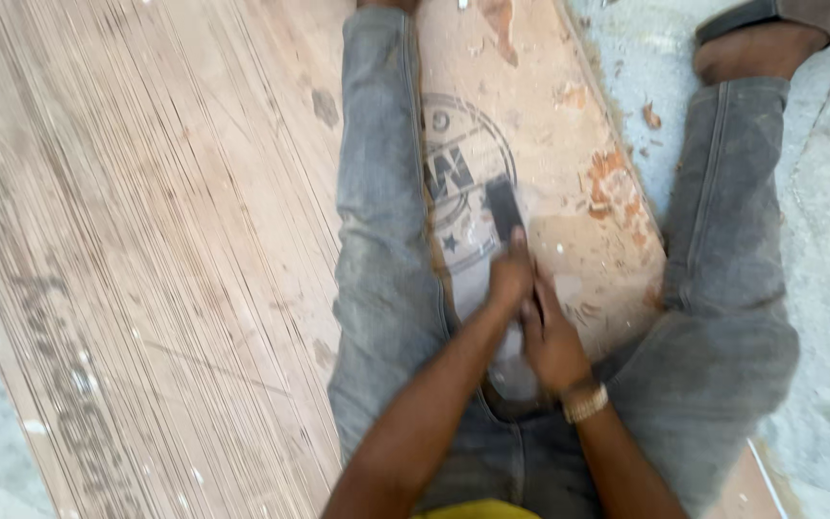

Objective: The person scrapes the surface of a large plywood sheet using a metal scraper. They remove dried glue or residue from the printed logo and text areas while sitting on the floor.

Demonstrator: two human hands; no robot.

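Between my knees, in the head view, both hands meet over a sheet of plywood (pixel 549 144) that I am sitting on with legs spread. My left hand (pixel 509 279) is curled shut around the lower end of a small dark flat object (pixel 503 207), which sticks up out of the fist and points away from me; motion blur keeps me from saying what kind of object it is. My right hand (pixel 551 341) lies just beside and slightly below the left, touching it, fingers folded in, with a metal watch band (pixel 585 403) on the wrist. Whether the right hand grips anything of its own I cannot tell; something pale shows under it, too smeared to name.

The dark object sits over a round blue-black stamp (pixel 458 183) printed on the board, right next to my left trouser leg (pixel 377 231). My right leg (pixel 722 250) crosses the board's far edge onto grey concrete floor (pixel 828 240), foot in a sandal (pixel 770 19). That right edge (pixel 617 144) runs diagonally, with chipped orange patches along it. To my left, a wide stretch of scratched, streaky board (pixel 146 259) lies open, reaching almost to the frame's side.
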